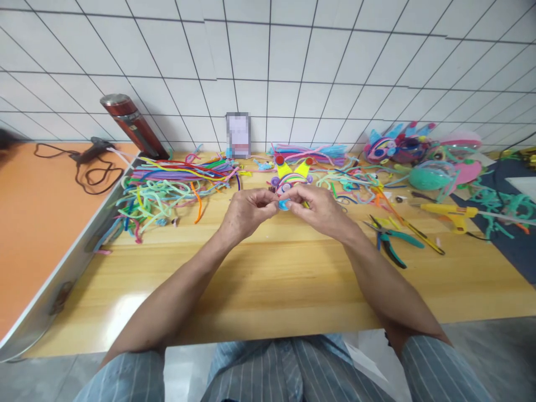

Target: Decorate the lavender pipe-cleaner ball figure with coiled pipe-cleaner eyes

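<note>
In the head view my left hand [250,214] and my right hand [320,209] meet over the middle of the table, both closed in a pinch. Between their fingertips is a small blue craft piece [284,205], roundish and partly covered by the fingers. I cannot tell its exact material. Just beyond the hands lies a colourful pipe-cleaner figure [292,178] with yellow horns tipped in red, a rainbow-striped band and purple side knobs. Its lower part is hidden behind my fingers.
Pipe-cleaner bundles [184,170] and loose green stems [157,192] lie left. Pliers [396,239], a yellow craft knife [422,237] and a yellow glue gun [458,215] lie right. Finished-looking figures [385,146] stand behind them. A phone [238,135] and red thermos [136,127] are at the wall.
</note>
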